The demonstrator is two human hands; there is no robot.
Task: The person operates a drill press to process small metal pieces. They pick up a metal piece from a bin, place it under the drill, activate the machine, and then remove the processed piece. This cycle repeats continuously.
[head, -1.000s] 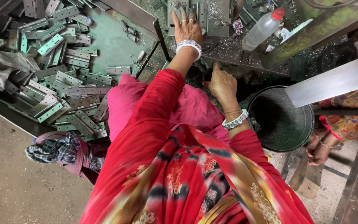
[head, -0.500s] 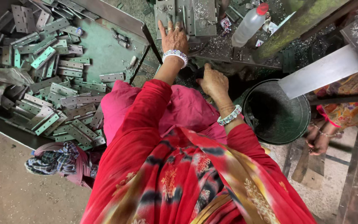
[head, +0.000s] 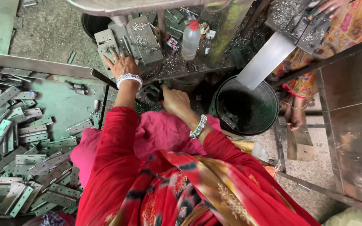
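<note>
My left hand [head: 121, 63] lies flat, fingers spread, on a grey metal press block [head: 135, 37] strewn with metal shavings; whether a hinge sits under the fingers is hidden. My right hand [head: 175, 100] reaches down below the machine's edge, its fingers curled and out of sight, so what it grips cannot be told. Both wrists wear beaded bracelets, and red sleeves cover my arms. A big heap of metal hinges [head: 19, 146] lies on the green tray [head: 59, 106] to my left.
A plastic bottle with a red cap [head: 190, 38] stands on the machine bed. A dark round bucket [head: 248, 108] sits under a metal chute [head: 267, 58] on the right. Another person's feet [head: 294, 115] and patterned clothing show at upper right. Pink cloth covers my lap.
The view has shifted, so the tray and machine sit lower in the picture. My left hand stays on the press block; my right hand has stayed low by the machine's edge.
</note>
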